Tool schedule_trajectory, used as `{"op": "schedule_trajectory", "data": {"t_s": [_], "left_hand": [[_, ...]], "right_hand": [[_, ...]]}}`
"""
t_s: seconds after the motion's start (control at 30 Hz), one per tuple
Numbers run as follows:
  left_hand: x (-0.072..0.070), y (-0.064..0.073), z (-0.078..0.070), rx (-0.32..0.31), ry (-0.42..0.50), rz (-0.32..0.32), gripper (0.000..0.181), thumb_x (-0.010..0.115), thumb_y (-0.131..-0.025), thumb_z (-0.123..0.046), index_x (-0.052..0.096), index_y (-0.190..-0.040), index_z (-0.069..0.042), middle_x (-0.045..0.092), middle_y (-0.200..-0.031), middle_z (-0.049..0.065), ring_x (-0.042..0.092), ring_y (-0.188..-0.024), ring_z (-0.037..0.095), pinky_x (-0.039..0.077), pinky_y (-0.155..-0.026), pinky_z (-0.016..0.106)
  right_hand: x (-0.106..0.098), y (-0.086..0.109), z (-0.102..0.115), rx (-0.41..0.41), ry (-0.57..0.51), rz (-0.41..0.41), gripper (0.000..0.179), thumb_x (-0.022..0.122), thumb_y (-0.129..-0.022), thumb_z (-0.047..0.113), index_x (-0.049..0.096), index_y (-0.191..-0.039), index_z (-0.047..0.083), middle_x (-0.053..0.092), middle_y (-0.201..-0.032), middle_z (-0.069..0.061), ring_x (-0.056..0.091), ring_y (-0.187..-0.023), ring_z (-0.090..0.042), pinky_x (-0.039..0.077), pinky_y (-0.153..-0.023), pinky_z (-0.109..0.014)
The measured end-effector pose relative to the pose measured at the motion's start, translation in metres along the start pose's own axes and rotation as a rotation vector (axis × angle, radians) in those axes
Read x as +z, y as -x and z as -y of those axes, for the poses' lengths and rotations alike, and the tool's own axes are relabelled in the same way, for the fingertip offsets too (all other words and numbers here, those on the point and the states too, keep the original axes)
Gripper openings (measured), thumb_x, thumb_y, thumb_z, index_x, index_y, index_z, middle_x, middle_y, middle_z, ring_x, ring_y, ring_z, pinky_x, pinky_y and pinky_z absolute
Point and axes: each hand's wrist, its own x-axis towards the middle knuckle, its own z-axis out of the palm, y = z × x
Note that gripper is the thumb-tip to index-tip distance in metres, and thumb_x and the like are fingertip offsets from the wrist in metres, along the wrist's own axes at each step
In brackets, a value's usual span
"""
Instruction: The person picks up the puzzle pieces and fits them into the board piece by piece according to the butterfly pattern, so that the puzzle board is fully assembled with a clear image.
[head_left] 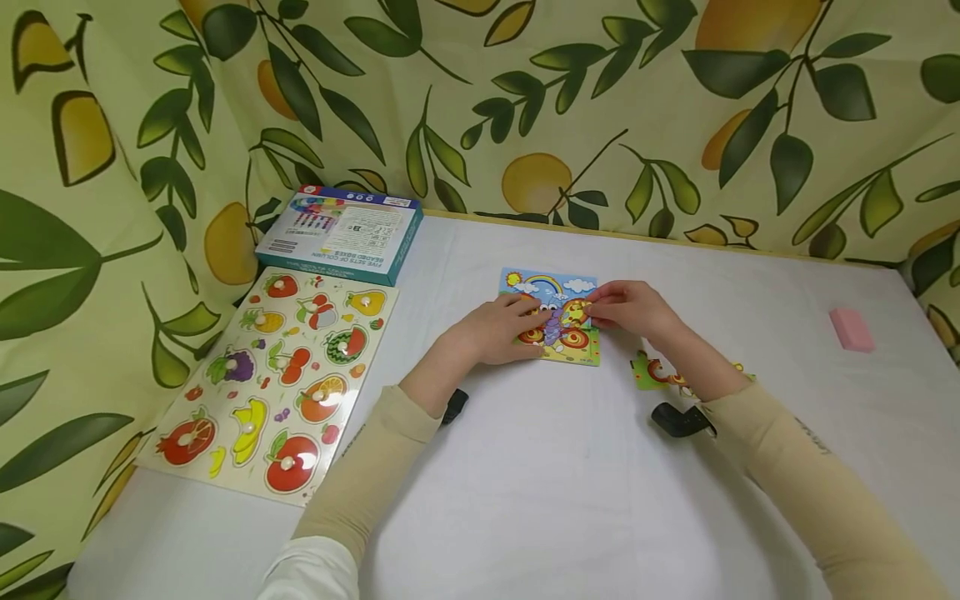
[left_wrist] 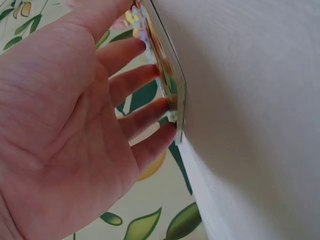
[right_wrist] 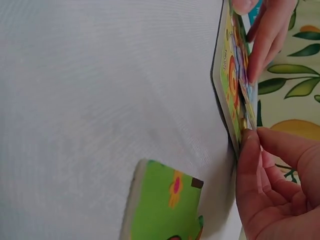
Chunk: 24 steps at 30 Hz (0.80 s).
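Note:
A small butterfly jigsaw puzzle (head_left: 555, 352) with a rainbow and a sun lies on the white cloth. My left hand (head_left: 498, 330) rests on its left part; in the left wrist view the left fingers (left_wrist: 145, 117) are spread, their tips touching the puzzle. At the puzzle's right edge, my right hand (head_left: 636, 310) pinches a puzzle piece (right_wrist: 248, 102) between thumb and fingertips. That piece stands slightly tilted above the board in the right wrist view. Loose green puzzle pieces (head_left: 651, 372) lie to the right, partly hidden beneath the right forearm.
On the left lies a fruit peg board (head_left: 258, 367) with knobbed pieces. Behind it a teal-edged game box (head_left: 341, 233) stands near the fruit-print curtain (head_left: 480, 158). A pink block (head_left: 852, 329) sits far right. The table's back edge runs along the curtain.

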Motion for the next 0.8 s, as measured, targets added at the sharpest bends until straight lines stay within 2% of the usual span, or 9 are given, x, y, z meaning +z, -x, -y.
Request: {"op": "schedule_trajectory", "data": {"t_s": [0.2,0.4,0.63,0.8], "left_hand": [[0.003,-0.002,-0.004,-0.028,-0.041,-0.013,0.068,0.047,-0.097,-0.057,0.025,-0.155,-0.029,0.024,-0.16,0.0,0.019,-0.145,0.028,0.029,-0.113,0.045],[-0.001,-0.004,-0.013,-0.062,-0.053,-0.016,0.069,0.045,-0.096,-0.06,0.028,-0.155,-0.029,0.029,-0.158,0.002,0.023,-0.142,0.03,0.033,-0.109,0.047],[-0.005,-0.004,-0.018,-0.089,-0.06,-0.008,0.067,0.045,-0.096,-0.06,0.03,-0.154,-0.029,0.032,-0.156,0.003,0.025,-0.141,0.032,0.034,-0.108,0.048],[-0.004,-0.006,-0.018,-0.094,-0.067,0.0,0.068,0.045,-0.096,-0.06,0.03,-0.154,-0.03,0.031,-0.156,0.003,0.026,-0.141,0.032,0.034,-0.109,0.048]], "right_hand": [[0.002,0.0,0.004,-0.024,0.082,-0.04,0.031,0.066,-0.094,0.028,0.062,-0.113,0.003,0.067,-0.101,-0.011,0.06,-0.085,-0.021,0.049,-0.074,-0.025],[0.003,0.001,0.005,-0.058,0.145,-0.078,0.025,0.068,-0.093,0.025,0.066,-0.106,0.003,0.066,-0.099,-0.012,0.058,-0.082,-0.022,0.049,-0.07,-0.024],[0.005,-0.004,0.002,-0.058,0.14,-0.08,0.026,0.068,-0.094,0.023,0.063,-0.111,0.003,0.061,-0.096,-0.011,0.057,-0.081,-0.021,0.049,-0.068,-0.022],[0.003,-0.006,0.0,-0.018,0.095,-0.059,0.03,0.067,-0.094,0.024,0.06,-0.113,0.003,0.057,-0.095,-0.01,0.059,-0.074,-0.017,0.05,-0.067,-0.022]]}}
